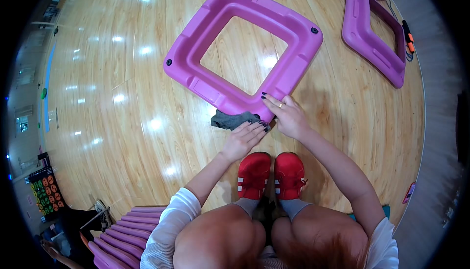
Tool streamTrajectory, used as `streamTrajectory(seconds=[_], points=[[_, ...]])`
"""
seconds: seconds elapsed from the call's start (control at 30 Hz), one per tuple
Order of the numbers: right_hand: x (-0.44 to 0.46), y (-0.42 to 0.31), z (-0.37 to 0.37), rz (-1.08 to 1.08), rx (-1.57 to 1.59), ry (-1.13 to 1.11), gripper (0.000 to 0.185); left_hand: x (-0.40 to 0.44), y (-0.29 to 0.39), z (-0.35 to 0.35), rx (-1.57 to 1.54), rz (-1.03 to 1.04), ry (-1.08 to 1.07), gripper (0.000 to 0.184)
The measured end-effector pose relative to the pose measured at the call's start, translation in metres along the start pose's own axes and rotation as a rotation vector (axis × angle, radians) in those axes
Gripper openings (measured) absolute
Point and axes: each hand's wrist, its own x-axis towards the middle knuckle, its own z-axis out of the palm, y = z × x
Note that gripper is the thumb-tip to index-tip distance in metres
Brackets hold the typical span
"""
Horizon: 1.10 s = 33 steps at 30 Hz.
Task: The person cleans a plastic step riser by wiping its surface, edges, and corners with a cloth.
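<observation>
A purple square plastic frame with an open middle lies on the wooden floor, black round pieces at its corners. My left hand presses a dark grey cloth against the frame's nearest corner, its fingers together over the cloth's right end. Beside it, my right hand rests on the same corner from the right, fingers stretched over the purple surface, a ring on one finger. Part of the cloth hangs out to the left of my left hand.
More purple frames lie at the upper right, near an orange and black object. A row of purple pieces stands at the lower left, beside another person's arm. My red shoes are just below my hands.
</observation>
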Motion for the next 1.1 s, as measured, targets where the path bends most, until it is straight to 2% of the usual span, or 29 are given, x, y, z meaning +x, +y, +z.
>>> streamTrajectory(seconds=[0.27,0.5,0.57,0.77,1.0,1.1], points=[[0.000,0.001,0.003,-0.003,-0.018,0.023,0.060,-0.025,-0.007,-0.006,0.056,-0.122,0.034,0.037],[0.001,-0.002,0.001,0.005,0.003,0.017,0.060,-0.006,-0.012,-0.010,0.132,-0.258,0.105,0.037],[0.001,-0.003,0.000,0.016,-0.010,0.002,0.060,0.004,-0.015,-0.009,0.055,-0.329,0.134,0.035],[0.001,0.000,0.006,-0.016,-0.025,0.043,0.060,0.030,-0.022,-0.013,-0.124,-0.304,0.093,0.031],[0.001,0.003,0.010,-0.059,-0.038,0.114,0.058,0.025,0.002,0.003,-0.059,-0.152,0.097,0.030],[0.002,0.002,0.007,-0.066,-0.034,0.115,0.057,0.014,0.002,0.007,-0.080,-0.146,0.105,0.033]])
